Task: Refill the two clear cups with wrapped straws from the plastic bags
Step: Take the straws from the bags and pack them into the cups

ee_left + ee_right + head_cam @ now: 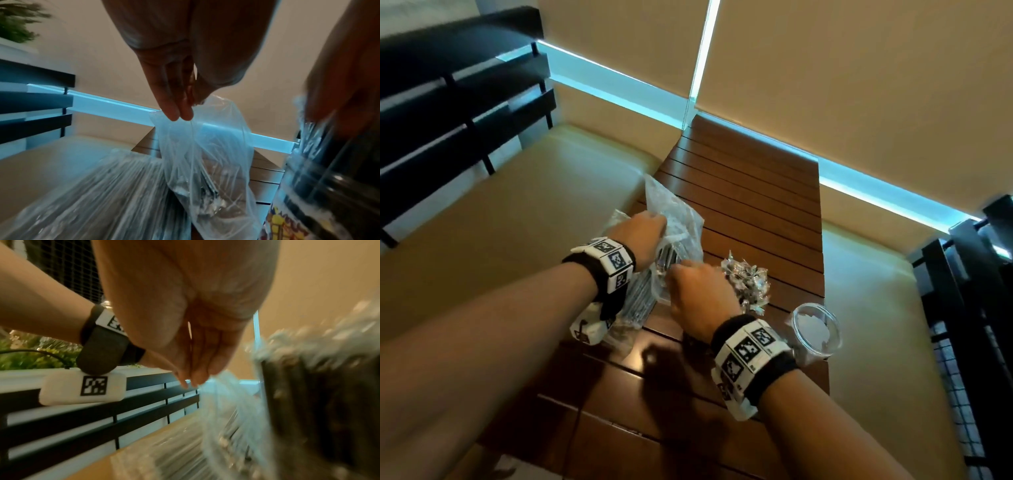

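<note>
On the wooden slatted table (750, 192) my left hand (654, 222) pinches the upper edge of a clear plastic bag (674, 212) and holds it up; thumb and fingers (174, 112) close on the film of this bag (205, 154). My right hand (681, 270) pinches the bag's other side, fingertips (191, 379) on the plastic (224, 394). A few dark wrapped straws lie inside. A second, full bag of straws (633, 305) lies under my left wrist. One clear cup (746, 284) is packed with wrapped straws. The other clear cup (815, 329) stands beside it.
The table is narrow, with cream bench seats (524, 219) on both sides. Black slatted rails (448, 113) stand at far left, and a black mesh panel (969, 342) at right. The packed cup (320, 394) is close to my right hand.
</note>
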`<state>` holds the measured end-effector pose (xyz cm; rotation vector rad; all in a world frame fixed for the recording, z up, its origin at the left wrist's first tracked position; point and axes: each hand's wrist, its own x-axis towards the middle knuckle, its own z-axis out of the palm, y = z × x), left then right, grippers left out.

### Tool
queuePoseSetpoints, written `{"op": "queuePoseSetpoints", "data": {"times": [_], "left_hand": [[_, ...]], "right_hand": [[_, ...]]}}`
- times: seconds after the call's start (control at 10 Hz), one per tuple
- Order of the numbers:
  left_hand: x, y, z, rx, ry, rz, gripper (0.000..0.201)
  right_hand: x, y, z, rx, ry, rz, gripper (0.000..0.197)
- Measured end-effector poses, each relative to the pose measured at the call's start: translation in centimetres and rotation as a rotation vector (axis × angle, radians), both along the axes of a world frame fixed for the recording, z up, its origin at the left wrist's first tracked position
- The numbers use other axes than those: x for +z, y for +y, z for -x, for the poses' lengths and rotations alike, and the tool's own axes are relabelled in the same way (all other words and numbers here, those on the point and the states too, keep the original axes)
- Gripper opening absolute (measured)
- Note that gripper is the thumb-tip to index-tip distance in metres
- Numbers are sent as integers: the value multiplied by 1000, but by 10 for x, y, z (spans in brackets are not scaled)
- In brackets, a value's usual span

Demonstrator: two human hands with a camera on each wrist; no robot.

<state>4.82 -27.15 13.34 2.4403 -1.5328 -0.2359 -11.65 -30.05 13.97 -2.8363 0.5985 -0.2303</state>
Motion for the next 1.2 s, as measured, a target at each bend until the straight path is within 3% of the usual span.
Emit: {"op": "queuePoseSetpoints", "data": {"times": [0.1,0.2,0.4,0.5,0.7,0.8,0.9,1.0,1.1,1.2], "left_hand": [[14,-2,6,-65,-52,42,16],[21,-1,11,-161,-43,18,27],[33,3,14,-261,-60,45,30],[40,5,11,-275,-68,46,31],[31,8,11,-373,-69,35,39],[24,11,7,-388,-75,27,36],[23,16,2,-381,-42,28,25],[22,16,-5,-340,-2,56,25],[22,13,-10,-296,-5,95,35],[19,8,-16,-269,-11,108,35]], "right_hand": [[-20,2,-26,-159,140,-253,20],[-30,-7,-50,-329,77,-401,19],[-42,-26,-76,-639,150,-474,39],[-45,-36,-79,-684,245,-601,56],[-53,-34,-87,-631,265,-531,34],[-65,-46,-92,-544,402,-545,39],[-78,-51,-102,-461,466,-537,19],[-72,-52,-98,-532,327,-455,18],[-61,-50,-95,-613,284,-508,9],[-51,-52,-93,-613,333,-538,27]]}}
